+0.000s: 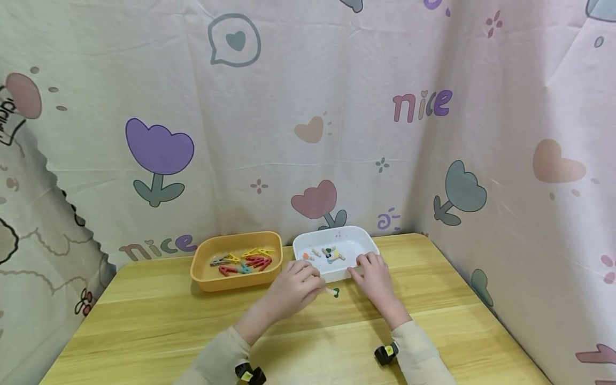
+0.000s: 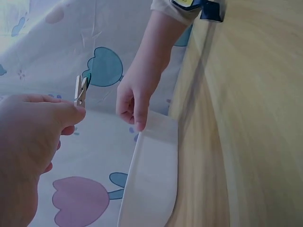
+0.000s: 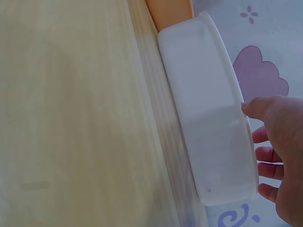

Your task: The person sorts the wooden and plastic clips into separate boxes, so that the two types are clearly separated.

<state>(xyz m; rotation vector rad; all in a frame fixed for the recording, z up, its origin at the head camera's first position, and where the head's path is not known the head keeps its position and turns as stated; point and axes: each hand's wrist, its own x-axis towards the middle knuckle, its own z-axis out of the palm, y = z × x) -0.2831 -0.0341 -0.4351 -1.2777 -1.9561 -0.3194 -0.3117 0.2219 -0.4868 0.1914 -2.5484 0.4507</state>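
My left hand (image 1: 295, 283) pinches a small wooden clothespin (image 2: 80, 92) between thumb and fingertip, in front of the white tray (image 1: 335, 276). The clothespin points away from the fingers and has a dark green decoration at its far end. My right hand (image 1: 376, 275) grips the tray's front rim near its right corner. In the right wrist view the thumb lies at the rim, with the other fingers reaching over to the inner side. Inside the white tray lie several small wooden clothespins (image 1: 315, 252) with orange, yellow, green and blue decorations.
Left of the white tray stands an orange tray (image 1: 231, 285) holding several larger clothespins (image 1: 259, 262) in red, yellow, blue and grey. Both trays are at the back of the wooden table (image 1: 159, 321), close to a printed curtain (image 1: 269, 107).
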